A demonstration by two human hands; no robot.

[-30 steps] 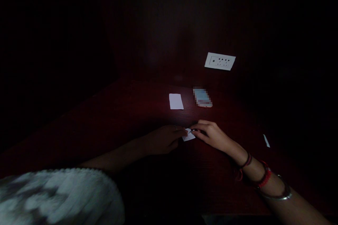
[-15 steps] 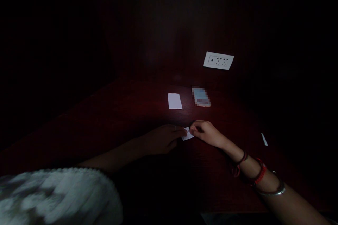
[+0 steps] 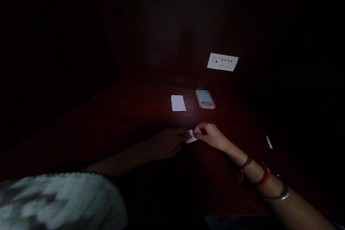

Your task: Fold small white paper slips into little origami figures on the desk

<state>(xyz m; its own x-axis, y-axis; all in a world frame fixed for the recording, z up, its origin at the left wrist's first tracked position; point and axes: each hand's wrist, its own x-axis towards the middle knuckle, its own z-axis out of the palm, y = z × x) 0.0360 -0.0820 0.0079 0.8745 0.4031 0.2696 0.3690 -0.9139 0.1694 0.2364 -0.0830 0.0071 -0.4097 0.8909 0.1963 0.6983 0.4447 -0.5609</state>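
Note:
A small piece of white paper (image 3: 191,139), looking folded, lies at the tabletop between my two hands. My left hand (image 3: 172,142), in shadow and wearing a ring, has its fingertips closed on the paper's left side. On the right side, the curled thumb and fingers of my right hand (image 3: 208,134) pinch the paper's edge. My fingers cover parts of the paper, so its full shape is hidden. Just beyond my hands a flat white sheet of paper (image 3: 178,103) rests on the dark red table (image 3: 129,111).
A blurred, phone-like flat object (image 3: 205,99) lies right of the white sheet. A thin white strip (image 3: 269,142) is on the table at the right. The back wall holds a white socket plate (image 3: 222,61). The surroundings are very dark.
My left fingers have shifted very slightly on the small paper. My right hand stays almost where it was, and the other things have not moved.

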